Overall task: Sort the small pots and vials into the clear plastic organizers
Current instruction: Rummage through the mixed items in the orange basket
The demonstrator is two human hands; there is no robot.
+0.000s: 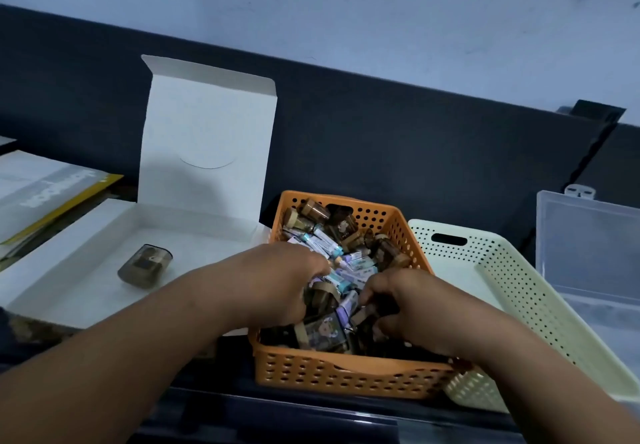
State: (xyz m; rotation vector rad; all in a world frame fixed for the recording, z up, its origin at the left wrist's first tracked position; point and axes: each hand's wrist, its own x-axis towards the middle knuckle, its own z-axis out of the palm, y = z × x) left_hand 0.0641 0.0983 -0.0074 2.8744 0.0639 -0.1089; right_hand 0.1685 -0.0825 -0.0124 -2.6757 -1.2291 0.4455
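Both hands, left hand [277, 281] and right hand [412, 308], were buried among small brown pots and labelled vials [332, 249] in the perforated orange plastic basket [346, 378], their grips hidden from view

1 view only, head-mounted, wide-angle. Looks forward and down from above the person's forearms, close over the orange basket [346, 371] at frame centre. Horizon tilted, left side higher. White box [104, 236] sits left, cream basket [512, 291] and clear organizer [588, 236] right, wall [311, 0] fills the top.
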